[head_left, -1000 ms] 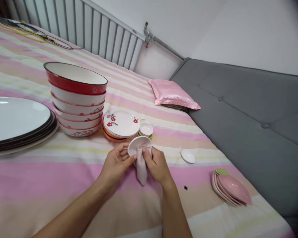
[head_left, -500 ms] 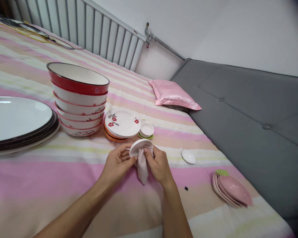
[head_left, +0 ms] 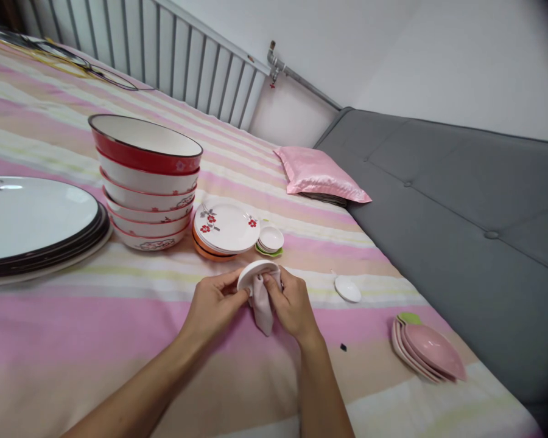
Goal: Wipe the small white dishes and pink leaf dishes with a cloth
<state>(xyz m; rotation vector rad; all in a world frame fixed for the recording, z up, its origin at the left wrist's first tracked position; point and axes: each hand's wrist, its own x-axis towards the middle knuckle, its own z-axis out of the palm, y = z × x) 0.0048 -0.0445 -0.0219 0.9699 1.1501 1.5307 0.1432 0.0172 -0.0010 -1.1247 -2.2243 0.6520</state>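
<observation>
Saucer (head_left: pixel 251 274), small and white, was held up tilted, just on the near side of the flower-patterned plate stack (head_left: pixel 228 228) (landmark for all positions below). Left hand (head_left: pixel 217 304) gripped its rim, thumb at the near edge; fingers behind it were partly hidden. Right hand (head_left: pixel 295 304) pinched a pale cloth (head_left: pixel 263 310) against the saucer, loose end hanging below. Hands were close together, with the saucer and cloth between them; could not tell whether they touched each other.

Surroundings: striped bedspread (head_left: pixel 50 353) beneath everything. Immediately left of the landmark stood a tall bowl stack (head_left: pixel 148 198), red bowl uppermost; farther left, large dark-rimmed plates (head_left: pixel 31 219). Just right of it, small white bowls (head_left: pixel 271 237) sat on a green dish (head_left: pixel 276 252). Farther right lay a white dish (head_left: pixel 347 289); well to its right and nearer the wearer, nested pink dishes (head_left: pixel 432 351). Pink pillow (head_left: pixel 322 173) lay beyond it to the right, against a grey headboard (head_left: pixel 461 201).
</observation>
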